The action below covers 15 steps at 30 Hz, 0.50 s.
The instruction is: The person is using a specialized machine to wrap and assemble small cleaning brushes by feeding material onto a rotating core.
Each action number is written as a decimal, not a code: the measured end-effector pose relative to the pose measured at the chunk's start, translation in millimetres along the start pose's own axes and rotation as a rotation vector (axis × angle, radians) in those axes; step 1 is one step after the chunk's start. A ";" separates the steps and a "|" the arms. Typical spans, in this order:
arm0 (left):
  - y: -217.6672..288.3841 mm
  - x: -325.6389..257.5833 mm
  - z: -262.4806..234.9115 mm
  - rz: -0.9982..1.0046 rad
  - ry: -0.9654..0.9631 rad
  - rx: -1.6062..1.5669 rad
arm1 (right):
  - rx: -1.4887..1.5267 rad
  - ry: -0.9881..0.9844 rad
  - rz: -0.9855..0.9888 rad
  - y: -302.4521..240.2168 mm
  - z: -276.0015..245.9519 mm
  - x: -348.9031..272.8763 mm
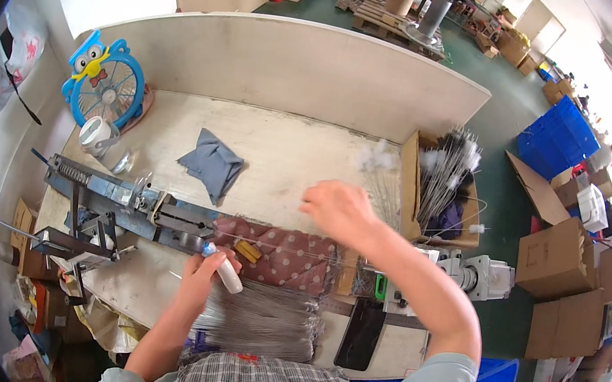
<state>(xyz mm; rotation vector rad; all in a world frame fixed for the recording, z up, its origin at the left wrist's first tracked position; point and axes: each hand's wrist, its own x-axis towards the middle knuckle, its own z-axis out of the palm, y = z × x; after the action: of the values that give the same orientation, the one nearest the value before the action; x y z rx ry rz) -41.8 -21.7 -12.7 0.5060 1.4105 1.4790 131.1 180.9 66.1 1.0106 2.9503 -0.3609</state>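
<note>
My left hand (202, 274) is closed around a small white bottle (230, 279) with a blue top, tilted over the near end of the bench machine (170, 212). Beside it, two yellow pieces (246, 251) lie on a dotted brown cloth (289, 255). My right hand (344, 210) hangs over the middle of the table, its fingers curled together; whether anything thin is between them is hidden. Below the cloth, close to my body, rests a thick bundle of thin metal wires (261, 317).
A grey-blue rag (213, 165) and a blue cartoon fan (107, 89) are farther back. At right stands a cardboard box (410, 182) of white-tipped wire brushes (445, 171). A black phone (361, 335) lies near a motor-like unit (477, 278). A low partition (285, 63) edges the table.
</note>
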 end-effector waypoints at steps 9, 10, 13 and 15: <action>-26.3 8.4 -22.8 0.179 -0.095 0.644 | -0.279 -0.434 0.285 136.2 55.8 63.7; -27.7 7.8 -31.7 0.187 -0.151 0.765 | -0.259 -0.466 0.318 137.8 62.9 71.6; -23.9 6.5 -50.7 -0.003 -0.202 0.854 | -0.315 -0.414 0.255 186.2 102.7 73.9; -15.8 -0.2 -59.4 0.347 0.003 0.254 | -0.395 -0.419 0.216 207.5 103.4 61.0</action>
<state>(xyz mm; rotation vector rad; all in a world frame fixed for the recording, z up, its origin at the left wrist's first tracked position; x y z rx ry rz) -85.4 -54.4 -41.1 0.9470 1.5793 1.5747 200.9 354.4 -83.9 1.0318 2.3815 0.0187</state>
